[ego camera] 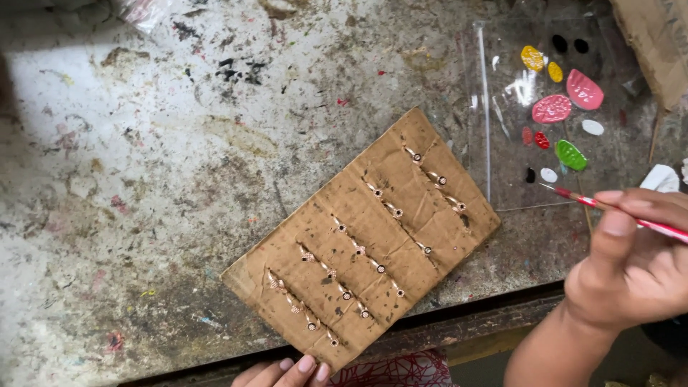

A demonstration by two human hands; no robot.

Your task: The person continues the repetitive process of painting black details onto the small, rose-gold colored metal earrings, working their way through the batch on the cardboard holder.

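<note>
A brown cardboard sheet [390, 208] lies slanted on the stained worktable [143, 179], with several small copper-coloured metal pieces [356, 250] stuck into its slits in rows. My left hand [287, 373] pinches the cardboard's near corner at the bottom edge; only the fingertips show. My right hand [631, 265] is at the right, shut on a thin red-and-white paintbrush [609, 208] whose tip points left toward a clear plastic sheet [502, 107]. That sheet carries blobs of paint in yellow, pink, red, green, white and black.
The table's front edge [466, 322] runs along the bottom right. A piece of cardboard [652, 43] lies at the top right corner, and a white scrap [663, 178] sits by the brush hand. A red patterned cloth [401, 373] shows below the table.
</note>
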